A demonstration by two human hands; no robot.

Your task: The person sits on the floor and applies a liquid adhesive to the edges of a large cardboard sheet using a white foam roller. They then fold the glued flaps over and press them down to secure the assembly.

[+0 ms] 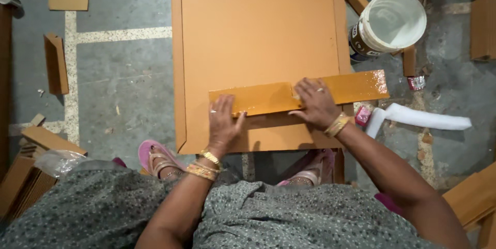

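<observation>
A glossy, wet-looking strip [268, 97] lies across the near part of a big board [258, 27] on the worktop, its long axis running left to right and tilting slightly up toward the right, where its end [369, 82] overhangs the board's right edge; the left hand [223, 125] lies flat at the strip's near edge toward its left end, fingers [226, 105] spread and pressing, thumb out to the right, closed on nothing; the right hand [316, 103] rests palm-down on the strip just right of its middle, fingers [305, 89] apart and pointing left and away, also gripping nothing; both hands touch the strip, the right more squarely on top; beyond the strip the board stretches away bare, so there is room ahead; to the right, off the board, stand a white bucket [391, 21] and a white foam roll [418, 117] on the floor, well apart from the hands; loose board offcuts [56, 63] lie on the floor at left.
</observation>
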